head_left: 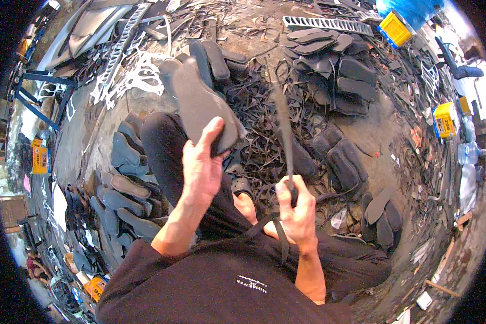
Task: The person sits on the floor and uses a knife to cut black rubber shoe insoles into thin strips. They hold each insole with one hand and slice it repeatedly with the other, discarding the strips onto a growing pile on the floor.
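Grey sole [200, 105] in firm grip of left hand [204, 167], long axis running away, tilting left; blurred blade-like tool [284, 124] in right hand [298, 210], apart, rightward.

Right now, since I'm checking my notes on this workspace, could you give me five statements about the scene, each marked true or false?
1. The left hand holds a dark sole-shaped piece. True.
2. The right hand is empty. False: it is closed around a long, thin item, partly blurred.
3. A blue frame stands toward the left edge of the picture. True.
4. The person's trousers are white. False: they are black.
5. The held sole-shaped piece touches the long, thin item. False: a gap with dark scraps behind it shows between them.
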`<state>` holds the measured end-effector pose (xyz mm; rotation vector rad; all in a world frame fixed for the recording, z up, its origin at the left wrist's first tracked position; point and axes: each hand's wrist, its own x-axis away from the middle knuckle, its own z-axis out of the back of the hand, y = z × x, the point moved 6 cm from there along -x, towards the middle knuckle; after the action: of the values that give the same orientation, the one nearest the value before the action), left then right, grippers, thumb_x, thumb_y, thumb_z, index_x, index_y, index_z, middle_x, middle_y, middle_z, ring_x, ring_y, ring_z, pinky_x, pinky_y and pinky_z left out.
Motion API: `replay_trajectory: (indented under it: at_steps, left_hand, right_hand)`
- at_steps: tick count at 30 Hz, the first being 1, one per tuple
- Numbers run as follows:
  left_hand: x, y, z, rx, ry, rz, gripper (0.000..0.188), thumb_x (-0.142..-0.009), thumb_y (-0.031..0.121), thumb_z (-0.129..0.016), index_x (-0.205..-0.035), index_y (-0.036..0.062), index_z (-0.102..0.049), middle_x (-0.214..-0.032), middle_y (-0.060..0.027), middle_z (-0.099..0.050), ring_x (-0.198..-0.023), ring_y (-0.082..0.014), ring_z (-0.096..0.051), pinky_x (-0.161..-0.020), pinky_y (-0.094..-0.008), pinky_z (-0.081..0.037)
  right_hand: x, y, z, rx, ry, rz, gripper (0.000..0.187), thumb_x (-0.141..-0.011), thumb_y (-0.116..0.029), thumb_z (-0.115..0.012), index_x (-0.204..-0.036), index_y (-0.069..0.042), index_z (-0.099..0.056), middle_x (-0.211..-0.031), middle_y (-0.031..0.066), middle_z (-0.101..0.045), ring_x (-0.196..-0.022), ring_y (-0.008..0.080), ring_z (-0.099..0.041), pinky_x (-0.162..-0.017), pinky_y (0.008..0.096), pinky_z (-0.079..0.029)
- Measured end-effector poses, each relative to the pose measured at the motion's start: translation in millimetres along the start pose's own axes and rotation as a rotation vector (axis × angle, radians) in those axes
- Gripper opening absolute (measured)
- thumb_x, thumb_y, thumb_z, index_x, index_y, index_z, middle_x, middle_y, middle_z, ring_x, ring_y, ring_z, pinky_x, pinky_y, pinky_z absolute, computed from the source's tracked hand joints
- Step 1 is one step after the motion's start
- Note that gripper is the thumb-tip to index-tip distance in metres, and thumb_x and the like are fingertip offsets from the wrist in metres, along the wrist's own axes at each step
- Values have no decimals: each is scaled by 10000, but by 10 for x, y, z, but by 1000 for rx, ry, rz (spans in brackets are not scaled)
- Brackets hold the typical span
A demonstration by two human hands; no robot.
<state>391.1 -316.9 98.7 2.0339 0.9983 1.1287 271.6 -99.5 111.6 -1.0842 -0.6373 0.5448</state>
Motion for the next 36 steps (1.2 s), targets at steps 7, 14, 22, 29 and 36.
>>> replay_trajectory:
  at_steps: [7,14,22,29,36]
  left_hand:
    - [207,-73,-285,34,26,60,460,-927,386,-862,-1267,141,-672,-1120,27,-743,-981,-132,-714,-814,-330,-561]
    - [192,-100,-400,99,-47,18,413,-958,358,-837,-1249,112,-677,-1109,-9,-744,-1030,-149,-710,-902,-377,-553]
    - [459,-170,-457,-74,-244,111,427,-937,252,-856,-1249,27,-670,-1105,-57,-738,-944,-184,-712,-847,-374,-582]
    - [605,-133,-445,-85,-295,245,389,-919,253,-880,-1176,9,-719,-1031,-46,-747,-846,-130,-692,-760,-321,-588]
    - [640,-247,-435,-181,-476,358,449,-905,280,-884,-1195,-8,-697,-977,-72,-741,-714,-141,-708,-452,-291,-593]
  right_hand:
    - [358,-31,-92,223,66,1,248,-1042,-250,-700,-1144,-36,-627,-873,206,-705,-827,390,-747,-703,447,-560]
    - [461,-1,-43,294,77,-32,270,-1033,-259,-703,-1168,-33,-647,-964,239,-741,-890,456,-744,-756,489,-582]
    - [259,-173,-44,233,64,54,191,-1042,-170,-672,-1165,-35,-617,-860,231,-708,-826,418,-721,-703,462,-551]
    - [103,-431,45,178,53,53,226,-1027,-189,-690,-1174,-26,-635,-920,270,-736,-902,488,-738,-736,499,-560]
    - [191,-289,107,231,150,113,174,-1046,-175,-675,-1104,-21,-621,-785,204,-681,-689,344,-711,-640,433,-534]
